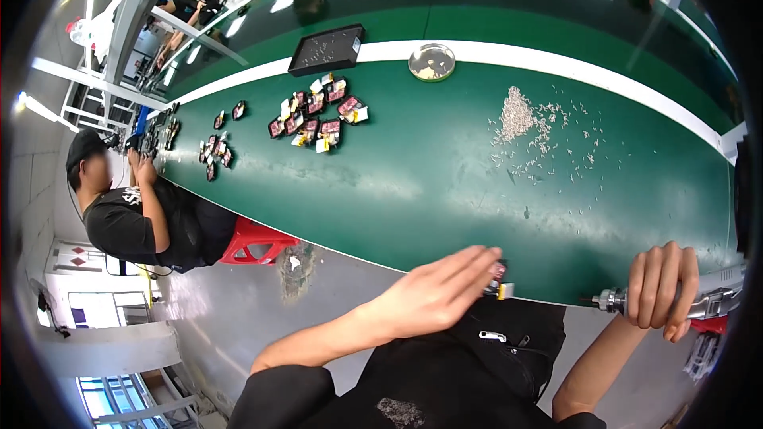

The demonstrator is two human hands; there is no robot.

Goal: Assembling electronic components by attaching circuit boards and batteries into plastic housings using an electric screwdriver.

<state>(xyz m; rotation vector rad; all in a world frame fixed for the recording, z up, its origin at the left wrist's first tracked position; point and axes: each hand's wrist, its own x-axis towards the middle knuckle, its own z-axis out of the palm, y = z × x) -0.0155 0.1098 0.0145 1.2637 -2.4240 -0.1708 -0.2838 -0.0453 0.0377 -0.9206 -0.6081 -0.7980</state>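
Observation:
At the near edge of the green table [381, 191], my left hand [437, 290] has its fingers stretched side by side over a small black-and-red unit [499, 272] with a white and yellow tab. The unit pokes out past the fingertips, and my thumb is hidden underneath. My right hand [664, 284] wraps round a grey electric screwdriver [719, 290]. Its bit points left, toward the unit but apart from it. Farther off lies a heap of tiny silver screws [517, 115], with loose ones scattered to its right.
Several similar units [306, 123] lie grouped left of centre, with smaller clusters [214, 151] beyond. A black tray [326, 52] and a round tin [431, 62] stand by the white rail [509, 56]. A co-worker [143, 214] sits at the left near a red stool [258, 240].

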